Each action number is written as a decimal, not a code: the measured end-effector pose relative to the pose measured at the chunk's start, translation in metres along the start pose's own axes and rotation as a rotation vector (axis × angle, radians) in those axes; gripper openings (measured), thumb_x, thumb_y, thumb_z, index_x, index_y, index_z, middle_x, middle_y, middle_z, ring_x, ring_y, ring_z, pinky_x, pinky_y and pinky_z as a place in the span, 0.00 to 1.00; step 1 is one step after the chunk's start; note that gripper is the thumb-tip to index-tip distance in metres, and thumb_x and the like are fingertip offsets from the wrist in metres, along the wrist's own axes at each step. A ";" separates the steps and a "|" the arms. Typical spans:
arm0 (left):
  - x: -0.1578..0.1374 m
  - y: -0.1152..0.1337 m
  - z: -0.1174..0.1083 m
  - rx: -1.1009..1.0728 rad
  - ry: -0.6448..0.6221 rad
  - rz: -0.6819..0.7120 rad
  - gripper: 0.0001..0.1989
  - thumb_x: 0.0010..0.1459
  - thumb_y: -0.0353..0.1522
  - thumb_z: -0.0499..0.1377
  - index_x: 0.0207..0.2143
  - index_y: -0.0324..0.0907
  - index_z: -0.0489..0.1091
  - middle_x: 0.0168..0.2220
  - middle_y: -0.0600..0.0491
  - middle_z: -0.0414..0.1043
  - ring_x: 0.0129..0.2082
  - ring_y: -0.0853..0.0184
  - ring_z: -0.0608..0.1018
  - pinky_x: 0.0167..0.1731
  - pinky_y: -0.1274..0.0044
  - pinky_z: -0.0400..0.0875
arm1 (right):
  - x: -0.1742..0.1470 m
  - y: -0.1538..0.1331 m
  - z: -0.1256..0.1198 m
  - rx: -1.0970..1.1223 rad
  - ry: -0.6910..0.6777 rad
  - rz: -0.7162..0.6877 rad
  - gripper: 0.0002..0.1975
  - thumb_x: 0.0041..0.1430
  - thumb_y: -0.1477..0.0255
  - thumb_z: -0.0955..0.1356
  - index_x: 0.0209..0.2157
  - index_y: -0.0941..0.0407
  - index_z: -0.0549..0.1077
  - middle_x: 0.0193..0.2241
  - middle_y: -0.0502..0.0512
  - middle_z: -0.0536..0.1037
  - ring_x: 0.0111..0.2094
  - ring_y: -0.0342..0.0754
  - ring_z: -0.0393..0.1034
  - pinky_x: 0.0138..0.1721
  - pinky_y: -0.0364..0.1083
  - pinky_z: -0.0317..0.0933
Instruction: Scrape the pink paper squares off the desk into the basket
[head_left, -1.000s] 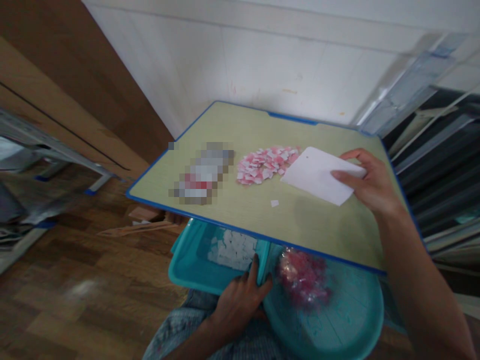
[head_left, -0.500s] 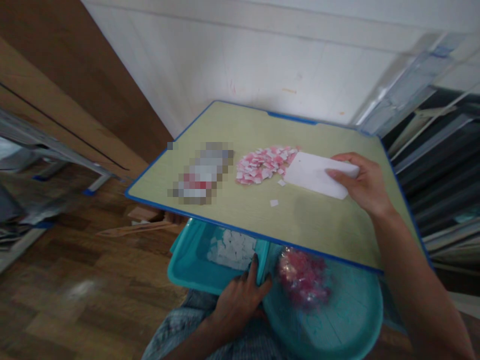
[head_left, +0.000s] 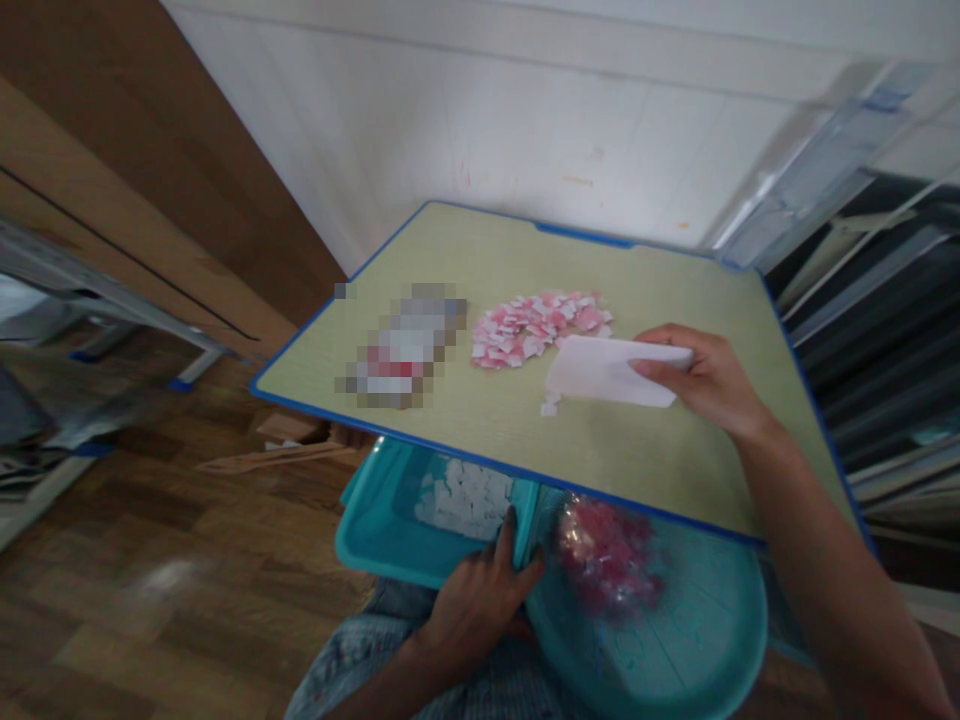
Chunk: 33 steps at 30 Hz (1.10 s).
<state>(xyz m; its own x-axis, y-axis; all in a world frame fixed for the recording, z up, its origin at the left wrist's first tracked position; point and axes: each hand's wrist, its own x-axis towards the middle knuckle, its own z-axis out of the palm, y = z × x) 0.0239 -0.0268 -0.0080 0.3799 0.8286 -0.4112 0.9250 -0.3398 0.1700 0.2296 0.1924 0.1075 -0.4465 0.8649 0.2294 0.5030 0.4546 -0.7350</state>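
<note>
My right hand (head_left: 686, 370) is closed on one end of a white card (head_left: 607, 372), thumb on the near face. The card stands tilted on the table (head_left: 480, 420), its far end touching a few loose white squares (head_left: 550, 405). Just beyond it lies a pile of small pink and white paper squares (head_left: 525, 330). Below the table edge my left hand (head_left: 484, 600) grips the rim of a teal tray (head_left: 360, 545), index finger and thumb on either side. White squares (head_left: 465, 500) lie in this tray.
A round teal basin (head_left: 720, 650) beside the tray holds a clear plastic bag with pink pieces (head_left: 607, 555). A blurred-out flat object (head_left: 405, 350) lies on the table's left. Behind the table is a white wall (head_left: 525, 130); a brown box (head_left: 187, 180) stands at left.
My right hand has drawn the card back from the pile, toward me and slightly left. The card now meets the loose squares in front of the pile. My left hand stays put.
</note>
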 end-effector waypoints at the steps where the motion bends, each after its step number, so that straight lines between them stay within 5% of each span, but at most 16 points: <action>1: 0.000 0.000 0.000 -0.002 -0.002 -0.001 0.39 0.43 0.43 0.64 0.57 0.50 0.52 0.59 0.28 0.45 0.38 0.52 0.75 0.32 0.66 0.71 | 0.000 -0.001 0.001 0.021 -0.025 0.004 0.12 0.45 0.63 0.69 0.32 0.53 0.74 0.25 0.49 0.74 0.21 0.42 0.62 0.19 0.41 0.52; 9: -0.001 0.000 -0.001 -0.005 0.005 0.009 0.42 0.43 0.44 0.63 0.58 0.49 0.49 0.59 0.28 0.44 0.38 0.53 0.75 0.32 0.67 0.71 | -0.001 0.004 -0.005 0.185 0.094 0.153 0.12 0.43 0.63 0.71 0.28 0.55 0.73 0.21 0.49 0.72 0.19 0.41 0.62 0.17 0.40 0.53; 14: 0.001 -0.001 0.002 0.007 0.011 0.013 0.42 0.41 0.43 0.65 0.57 0.48 0.51 0.58 0.27 0.44 0.37 0.53 0.75 0.31 0.67 0.71 | -0.001 0.005 -0.003 0.263 -0.033 0.222 0.13 0.41 0.63 0.72 0.28 0.56 0.74 0.20 0.48 0.72 0.17 0.40 0.62 0.16 0.39 0.53; 24: 0.000 0.000 0.002 0.021 0.030 0.012 0.41 0.41 0.44 0.64 0.57 0.48 0.53 0.58 0.27 0.45 0.35 0.54 0.76 0.30 0.67 0.71 | -0.002 -0.014 0.026 0.263 -0.251 0.124 0.12 0.46 0.64 0.69 0.30 0.58 0.74 0.23 0.49 0.72 0.21 0.39 0.63 0.20 0.38 0.54; 33: -0.001 0.000 0.003 0.026 0.040 0.015 0.42 0.40 0.45 0.64 0.57 0.48 0.52 0.59 0.27 0.45 0.37 0.54 0.75 0.31 0.68 0.71 | -0.002 -0.007 0.032 0.307 -0.183 0.118 0.12 0.47 0.64 0.69 0.31 0.58 0.74 0.27 0.51 0.74 0.25 0.42 0.66 0.22 0.39 0.57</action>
<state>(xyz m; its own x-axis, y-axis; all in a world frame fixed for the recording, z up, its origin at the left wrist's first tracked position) 0.0240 -0.0291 -0.0103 0.3937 0.8403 -0.3728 0.9192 -0.3633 0.1520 0.2034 0.1802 0.0922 -0.5374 0.8426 0.0342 0.3262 0.2451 -0.9130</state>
